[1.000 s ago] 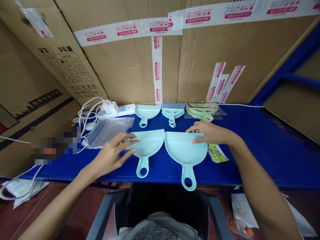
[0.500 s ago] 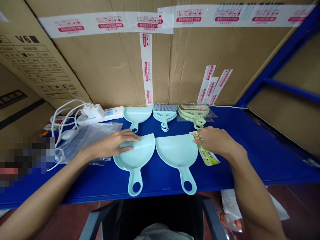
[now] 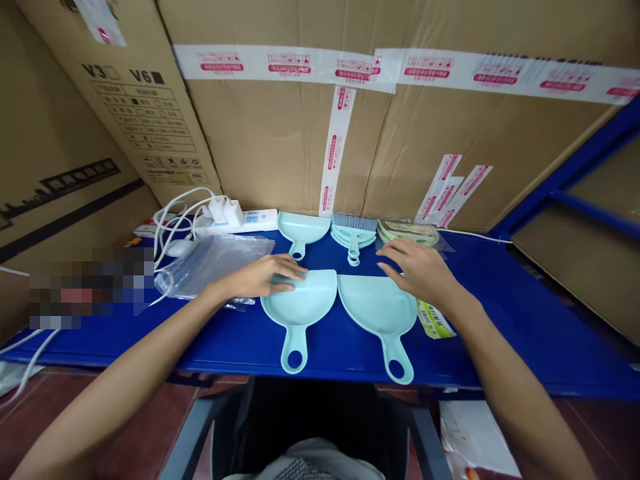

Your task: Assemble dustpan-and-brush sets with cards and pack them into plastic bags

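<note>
Two mint-green dustpans lie side by side on the blue table, handles toward me: a left dustpan [image 3: 303, 305] and a right dustpan [image 3: 379, 308]. My left hand [image 3: 270, 275] is over the upper left part of the left one, fingers bent and apart from the thumb, holding nothing. Above the right one's far right corner hovers my right hand [image 3: 417, 267], its fingers spread and bare. Partly under that hand's wrist is a yellow-green label card [image 3: 435, 323]. Behind them sit another mint dustpan [image 3: 304, 229], a stack with a grey-bristled brush [image 3: 354, 223], and a green bagged set [image 3: 410, 231], partly hidden by my right hand.
Clear plastic bags [image 3: 215, 260] lie at the left, beside a white power strip [image 3: 257, 219] with plugs and tangled cables. Large cardboard boxes [image 3: 270, 140] wall off the back. A blue metal frame [image 3: 575, 157] rises on the right. A chair's armrest [image 3: 193, 437] is below the table edge.
My right hand has lifted off the right dustpan's edge and moved toward the green bagged set, its fingers spreading. My left hand stays over the left dustpan. The view has turned left.
</note>
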The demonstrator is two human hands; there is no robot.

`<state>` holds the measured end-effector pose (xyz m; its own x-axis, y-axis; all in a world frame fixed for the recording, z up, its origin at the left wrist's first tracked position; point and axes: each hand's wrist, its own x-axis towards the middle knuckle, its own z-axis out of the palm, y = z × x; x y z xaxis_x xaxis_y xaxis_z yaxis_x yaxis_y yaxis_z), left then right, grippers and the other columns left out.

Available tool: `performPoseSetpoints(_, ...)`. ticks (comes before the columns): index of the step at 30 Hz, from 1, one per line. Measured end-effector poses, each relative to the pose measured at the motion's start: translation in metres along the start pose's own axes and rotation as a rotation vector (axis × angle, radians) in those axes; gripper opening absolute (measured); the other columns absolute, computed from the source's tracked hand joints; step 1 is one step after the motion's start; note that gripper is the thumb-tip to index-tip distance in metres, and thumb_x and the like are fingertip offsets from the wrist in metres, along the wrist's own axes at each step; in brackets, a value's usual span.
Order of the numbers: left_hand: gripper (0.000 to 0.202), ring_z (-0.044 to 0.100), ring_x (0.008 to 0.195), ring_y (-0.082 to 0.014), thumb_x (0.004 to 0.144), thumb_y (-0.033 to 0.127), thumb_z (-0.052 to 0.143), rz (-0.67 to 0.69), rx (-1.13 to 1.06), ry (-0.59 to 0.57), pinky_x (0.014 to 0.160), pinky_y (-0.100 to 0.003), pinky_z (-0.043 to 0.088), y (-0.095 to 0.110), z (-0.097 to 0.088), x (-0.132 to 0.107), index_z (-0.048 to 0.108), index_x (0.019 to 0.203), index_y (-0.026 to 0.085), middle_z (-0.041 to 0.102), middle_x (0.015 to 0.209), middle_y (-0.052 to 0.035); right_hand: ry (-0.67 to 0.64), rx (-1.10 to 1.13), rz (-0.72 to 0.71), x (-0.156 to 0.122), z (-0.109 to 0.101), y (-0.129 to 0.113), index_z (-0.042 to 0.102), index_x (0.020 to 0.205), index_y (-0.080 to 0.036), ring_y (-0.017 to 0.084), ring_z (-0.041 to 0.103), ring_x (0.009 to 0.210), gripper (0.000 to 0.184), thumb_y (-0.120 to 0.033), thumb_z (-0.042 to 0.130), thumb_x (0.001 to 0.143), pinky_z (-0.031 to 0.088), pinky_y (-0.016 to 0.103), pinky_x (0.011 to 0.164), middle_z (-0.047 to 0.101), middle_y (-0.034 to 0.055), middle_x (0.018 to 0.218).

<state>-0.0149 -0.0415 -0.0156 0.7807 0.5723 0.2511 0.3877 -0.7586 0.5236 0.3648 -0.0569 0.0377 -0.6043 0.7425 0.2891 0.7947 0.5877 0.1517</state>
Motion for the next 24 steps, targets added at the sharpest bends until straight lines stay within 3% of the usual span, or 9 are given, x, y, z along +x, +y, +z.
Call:
performPoseSetpoints(5, 0.03, 0.066, 0.129, -0.0283, 0.096, 0.024, 0.074, 0.049, 0.048, -0.002, 0.107, -0.046, 0.055, -0.005, 0.002, -0.001, 0.078, 0.125, 0.022, 0.075, 0.133, -0.0115, -0.132, -0.104, 0.039, 0.047, 0.016, -0.022, 0.065, 0.119, -0.015, 0.024, 0.067, 0.078, 0.034, -0.043, 0.063, 0.101, 0.044, 0.034, 0.067, 0.063, 0.0164, 0.124)
performPoseSetpoints(7, 0.028, 0.068, 0.126, -0.0277, 0.097, 0.027, 0.073, 0.059, 0.074, 0.02, 0.106, -0.043, 0.055, -0.006, 0.004, 0.0, 0.078, 0.123, 0.02, 0.076, 0.13, -0.0111, -0.197, -0.106, 0.056, 0.059, 0.025, -0.024, 0.067, 0.115, -0.014, 0.023, 0.067, 0.077, 0.031, -0.042, 0.065, 0.101, 0.044, 0.034, 0.068, 0.061, 0.0169, 0.125)
performPoseSetpoints(10, 0.023, 0.073, 0.112, -0.0252, 0.103, 0.031, 0.065, 0.059, 0.137, 0.154, 0.098, -0.039, 0.056, -0.006, 0.005, 0.001, 0.079, 0.115, 0.018, 0.08, 0.119, -0.0106, -0.222, -0.029, 0.056, 0.067, 0.035, -0.017, 0.071, 0.103, -0.015, 0.024, 0.068, 0.087, 0.019, -0.031, 0.062, 0.102, 0.048, 0.035, 0.078, 0.061, 0.0156, 0.122)
performPoseSetpoints(14, 0.028, 0.073, 0.089, -0.0213, 0.108, 0.031, 0.055, 0.08, 0.271, 0.406, 0.083, -0.034, 0.054, -0.006, 0.001, -0.001, 0.077, 0.098, 0.017, 0.079, 0.093, -0.0074, -0.012, 0.107, 0.078, 0.074, 0.029, 0.002, 0.073, 0.098, -0.013, 0.026, 0.068, 0.097, 0.021, -0.024, 0.056, 0.102, 0.051, 0.038, 0.09, 0.064, 0.0171, 0.116)
performPoseSetpoints(18, 0.03, 0.064, 0.069, -0.0164, 0.106, 0.029, 0.056, 0.078, 0.352, 0.654, 0.068, -0.028, 0.047, -0.007, -0.006, -0.004, 0.072, 0.084, 0.017, 0.071, 0.077, -0.0032, 0.267, 0.222, 0.168, 0.078, -0.006, 0.011, 0.073, 0.091, -0.013, 0.025, 0.069, 0.085, 0.021, -0.027, 0.058, 0.099, 0.056, 0.039, 0.083, 0.07, 0.0145, 0.099)
performPoseSetpoints(21, 0.028, 0.058, 0.062, -0.0145, 0.104, 0.027, 0.058, 0.086, 0.398, 0.822, 0.065, -0.027, 0.044, -0.007, -0.011, -0.005, 0.069, 0.081, 0.017, 0.066, 0.07, -0.0008, 0.473, 0.317, 0.145, 0.063, -0.043, -0.01, 0.073, 0.091, -0.017, 0.023, 0.072, 0.082, 0.019, -0.031, 0.063, 0.098, 0.06, 0.037, 0.076, 0.074, 0.0109, 0.1)
performPoseSetpoints(24, 0.026, 0.055, 0.059, -0.013, 0.102, 0.025, 0.059, 0.076, 0.42, 0.963, 0.063, -0.026, 0.042, -0.007, -0.015, -0.006, 0.067, 0.079, 0.018, 0.064, 0.068, 0.0004, 0.589, 0.316, 0.049, 0.03, -0.065, -0.063, 0.072, 0.087, -0.02, 0.022, 0.076, 0.089, 0.017, -0.03, 0.066, 0.099, 0.062, 0.034, 0.077, 0.078, 0.0083, 0.105)
